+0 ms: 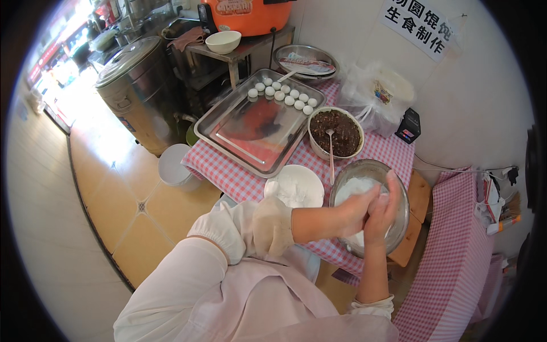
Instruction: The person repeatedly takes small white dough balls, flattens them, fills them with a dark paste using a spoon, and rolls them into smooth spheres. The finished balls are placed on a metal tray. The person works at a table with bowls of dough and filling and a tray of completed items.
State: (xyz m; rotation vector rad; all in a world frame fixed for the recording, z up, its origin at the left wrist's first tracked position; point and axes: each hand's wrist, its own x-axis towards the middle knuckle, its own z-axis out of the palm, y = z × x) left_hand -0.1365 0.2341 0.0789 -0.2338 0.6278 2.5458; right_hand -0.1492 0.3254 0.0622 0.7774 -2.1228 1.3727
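My left hand (357,210) and my right hand (383,213) are pressed palm to palm above a metal mixing bowl (400,228). Whatever lies between the palms is hidden, and the fingers are slightly blurred. White dough or flour (354,188) fills part of the bowl beneath them. Left of it sits a white bowl (317,179) of white powder. Farther back, a bowl of dark, chopped filling (344,130) has a spoon (331,158) standing in it. Round white dough balls (279,95) are lined up at the far end of a steel tray (245,161).
A red-checked tablecloth (239,184) covers the table. Behind stand a plastic-bagged bundle (395,85), a small black box (409,125) and a metal basin (305,50). A steel drum (141,98) and a white bucket (174,164) are on the floor at left. A wooden stool (416,199) stands right.
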